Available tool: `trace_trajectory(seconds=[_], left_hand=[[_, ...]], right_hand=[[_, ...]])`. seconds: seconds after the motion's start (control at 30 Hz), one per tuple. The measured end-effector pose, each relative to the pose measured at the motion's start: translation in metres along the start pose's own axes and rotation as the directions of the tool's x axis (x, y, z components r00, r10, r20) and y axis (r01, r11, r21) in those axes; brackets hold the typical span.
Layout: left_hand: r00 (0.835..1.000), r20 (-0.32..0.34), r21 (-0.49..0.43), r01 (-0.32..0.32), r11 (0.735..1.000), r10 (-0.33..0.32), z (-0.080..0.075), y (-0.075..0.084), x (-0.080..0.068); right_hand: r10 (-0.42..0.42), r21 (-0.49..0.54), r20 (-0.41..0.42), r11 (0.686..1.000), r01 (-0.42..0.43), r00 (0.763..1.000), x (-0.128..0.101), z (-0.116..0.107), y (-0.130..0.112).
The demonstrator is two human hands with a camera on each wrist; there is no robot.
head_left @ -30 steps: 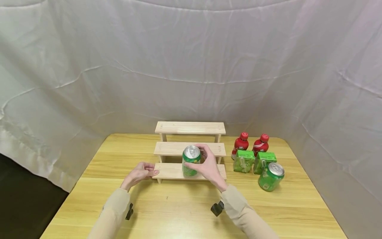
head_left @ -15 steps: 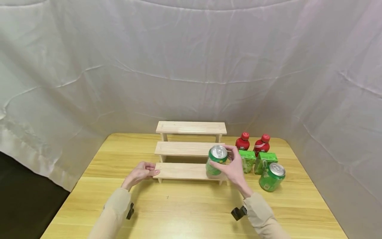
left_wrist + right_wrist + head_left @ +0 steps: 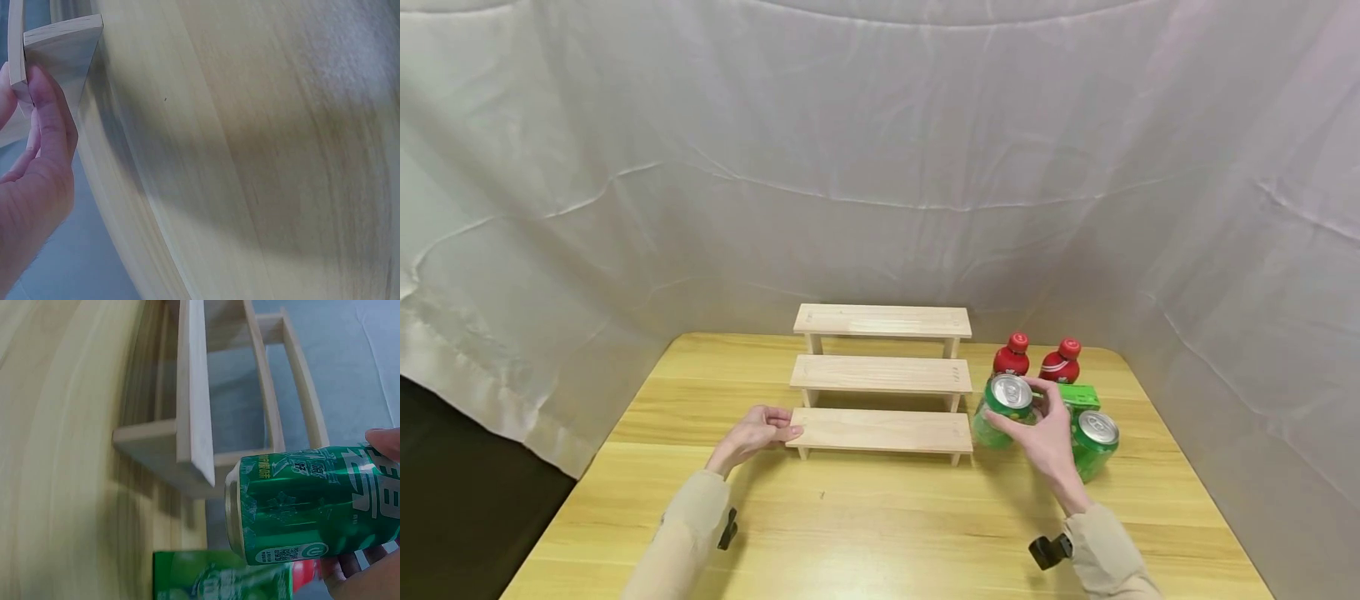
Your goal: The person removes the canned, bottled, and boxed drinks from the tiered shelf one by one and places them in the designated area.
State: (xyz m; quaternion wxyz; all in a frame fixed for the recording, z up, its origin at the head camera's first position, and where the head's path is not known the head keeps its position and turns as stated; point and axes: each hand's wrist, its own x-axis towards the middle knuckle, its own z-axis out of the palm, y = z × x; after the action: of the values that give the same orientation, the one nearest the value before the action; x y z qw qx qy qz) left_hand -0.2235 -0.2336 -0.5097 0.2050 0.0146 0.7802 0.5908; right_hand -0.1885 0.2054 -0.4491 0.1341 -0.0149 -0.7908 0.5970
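Observation:
My right hand (image 3: pixel 1047 429) grips a green soda can (image 3: pixel 1004 410) with a silver top, just right of the three-tier wooden shelf (image 3: pixel 883 375). In the right wrist view the can (image 3: pixel 312 503) lies across the picture, its base close to the end of the lowest board. My left hand (image 3: pixel 758 436) pinches the left end of that lowest board. The left wrist view shows the thumb and fingers (image 3: pixel 51 119) on both faces of the board. A second green can (image 3: pixel 1094 443) stands on the table, partly hidden by my right hand.
Two red-capped bottles (image 3: pixel 1012 357) stand at the back right of the wooden table (image 3: pixel 880 533). A green drink carton (image 3: pixel 1078 396) shows behind my right hand; another carton (image 3: pixel 219 575) appears low in the right wrist view. Grey cloth (image 3: pixel 880 167) hangs round the table.
My right hand has carried the can to the right, from over the middle of the lowest board to beyond its right end. The left hand stays at the board's left end.

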Motion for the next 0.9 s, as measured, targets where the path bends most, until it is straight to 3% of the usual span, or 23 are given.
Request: trace_trajectory(seconds=[0.3, 0.9], left_hand=[[1.000, 0.004, -0.019, -0.014, 1.000, 0.014, 0.000, -0.002, 0.003], [1.000, 0.013, -0.006, -0.024, 1.000, 0.024, -0.001, 0.001, -0.001]], right_hand=[[0.112, -0.090, -0.009, 0.990, -0.112, 0.994, -0.004, -0.016, 0.018], [0.157, -0.181, 0.004, 0.971, -0.154, 0.988, -0.009, -0.020, 0.049]])
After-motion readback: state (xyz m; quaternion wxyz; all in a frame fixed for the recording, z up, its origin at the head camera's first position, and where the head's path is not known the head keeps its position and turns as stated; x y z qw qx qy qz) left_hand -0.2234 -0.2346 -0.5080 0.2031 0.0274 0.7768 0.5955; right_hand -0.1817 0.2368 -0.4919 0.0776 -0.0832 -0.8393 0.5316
